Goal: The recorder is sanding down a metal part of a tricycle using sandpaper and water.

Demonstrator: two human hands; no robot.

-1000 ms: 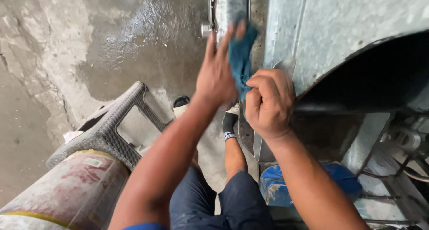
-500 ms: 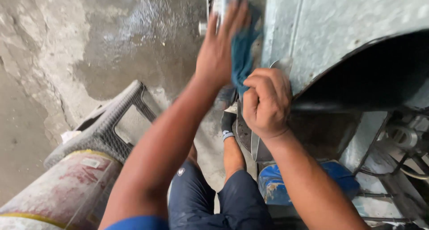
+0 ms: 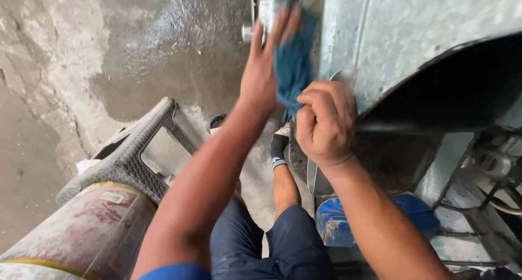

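Note:
My left hand [image 3: 266,68] presses a blue cloth [image 3: 292,68] flat against the edge of a grey car body panel [image 3: 413,35], fingers spread and pointing up. Just to the right and lower, my right hand [image 3: 325,122] is closed in a fist around a thin curved metal strip [image 3: 312,176] at the panel's edge by the dark wheel arch [image 3: 462,95]. What else the fist holds is hidden.
A dark woven plastic stool [image 3: 130,155] lies tipped on the wet concrete floor [image 3: 136,57] at left. A worn red and white cylinder [image 3: 81,236] lies at lower left. A blue container [image 3: 375,220] sits below my right arm. My legs and a sock [image 3: 278,149] are underneath.
My left hand has slid the blue cloth upward along the panel edge. My right fist has stayed in about the same place.

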